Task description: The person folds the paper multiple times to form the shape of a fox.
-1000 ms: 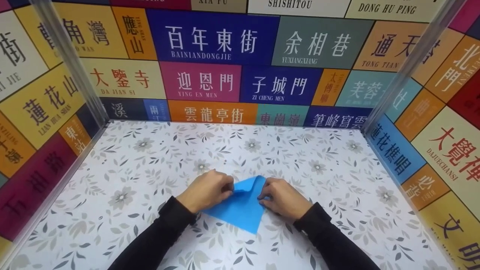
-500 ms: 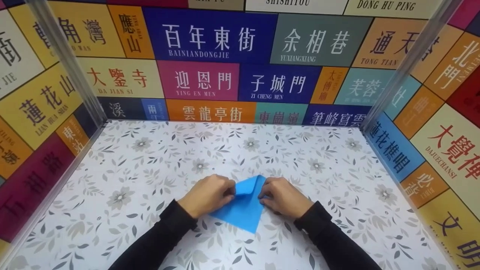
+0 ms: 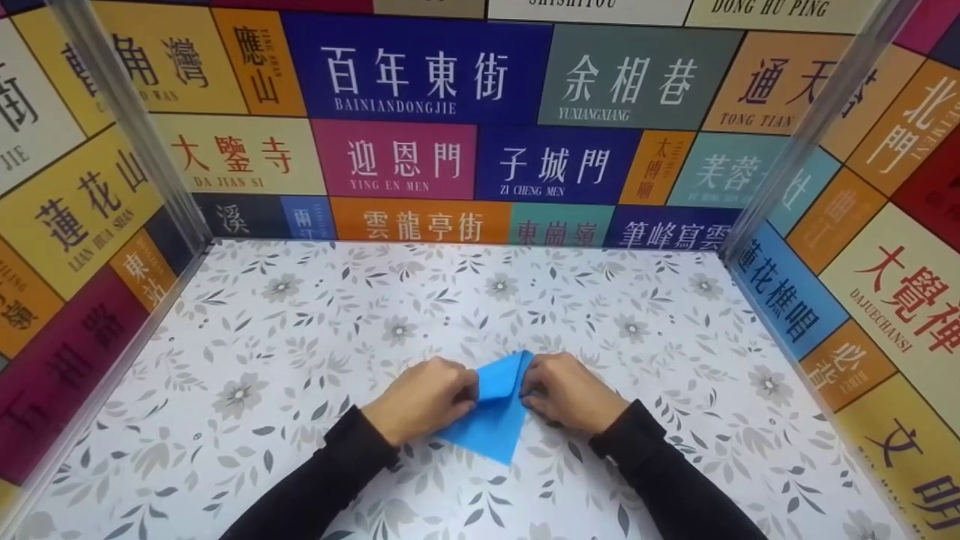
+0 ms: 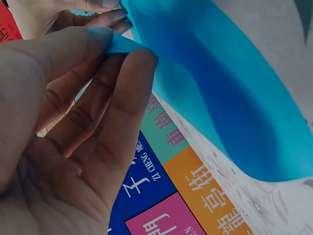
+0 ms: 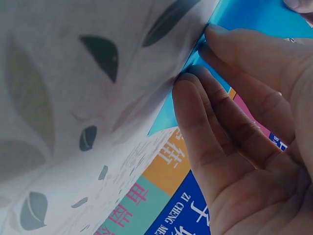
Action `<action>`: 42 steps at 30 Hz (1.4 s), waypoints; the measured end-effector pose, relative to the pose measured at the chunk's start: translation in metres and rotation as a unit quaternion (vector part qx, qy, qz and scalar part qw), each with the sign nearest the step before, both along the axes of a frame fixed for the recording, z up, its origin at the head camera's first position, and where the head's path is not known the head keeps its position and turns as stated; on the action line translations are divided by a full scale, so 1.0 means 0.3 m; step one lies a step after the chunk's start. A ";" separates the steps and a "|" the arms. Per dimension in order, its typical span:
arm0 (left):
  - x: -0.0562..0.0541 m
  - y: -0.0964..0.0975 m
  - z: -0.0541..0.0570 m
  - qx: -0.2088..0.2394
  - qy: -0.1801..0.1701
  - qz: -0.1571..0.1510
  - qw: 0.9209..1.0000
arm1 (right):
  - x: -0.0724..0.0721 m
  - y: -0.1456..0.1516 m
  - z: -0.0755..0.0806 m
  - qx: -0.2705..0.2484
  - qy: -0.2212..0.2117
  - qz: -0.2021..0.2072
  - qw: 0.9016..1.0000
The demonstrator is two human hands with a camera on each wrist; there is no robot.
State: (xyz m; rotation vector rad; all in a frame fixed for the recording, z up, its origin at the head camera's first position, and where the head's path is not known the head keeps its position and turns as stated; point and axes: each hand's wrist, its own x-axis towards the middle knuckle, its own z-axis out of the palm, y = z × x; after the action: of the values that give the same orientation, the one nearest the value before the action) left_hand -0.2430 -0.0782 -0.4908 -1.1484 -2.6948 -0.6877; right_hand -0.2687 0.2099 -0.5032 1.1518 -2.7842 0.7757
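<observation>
A sheet of blue paper (image 3: 484,437) lies at a slant on the table, its far side lifted and bent over into a flap. My left hand (image 3: 431,399) pinches a corner of that flap between thumb and fingertips. The left wrist view shows the paper (image 4: 234,93) curving in a loose, uncreased bend away from the left hand (image 4: 73,127). Over on the sheet's right edge, my right hand (image 3: 571,394) holds it between thumb and curled fingers. Up close, the right hand (image 5: 244,107) has its fingertips right along the paper's edge.
The table (image 3: 315,330) has a white covering printed with grey flowers and leaves. Colourful panels with Chinese characters (image 3: 416,71) wall in the back and both sides. Clear corner posts (image 3: 139,124) stand where the walls meet.
My left hand has shifted a little to the right, drawing the flap's corner further over the sheet. The right hand has stayed nearly in place at the edge.
</observation>
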 end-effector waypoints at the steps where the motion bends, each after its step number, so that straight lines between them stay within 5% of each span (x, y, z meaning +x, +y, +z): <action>1: 0.002 0.001 0.001 0.000 -0.004 -0.001 1.000 | 0.000 0.000 0.000 0.001 0.001 0.000 1.000; 26: 0.025 0.028 -0.016 0.002 -0.018 -0.035 0.999 | -0.010 0.012 0.003 0.022 0.035 0.003 0.999; 35: 0.037 0.037 -0.023 -0.010 -0.024 -0.039 0.999 | -0.008 0.026 0.014 0.007 0.009 0.011 1.000; 42: 0.052 0.045 -0.026 -0.044 0.019 -0.030 0.998 | -0.012 0.033 0.024 -0.005 -0.020 0.003 1.000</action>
State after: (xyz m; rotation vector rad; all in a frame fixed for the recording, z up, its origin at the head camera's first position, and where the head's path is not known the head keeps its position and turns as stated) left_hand -0.2273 -0.0648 -0.4985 -1.2546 -2.6924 -0.5555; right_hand -0.2721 0.2197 -0.4959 1.1553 -2.8067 0.8202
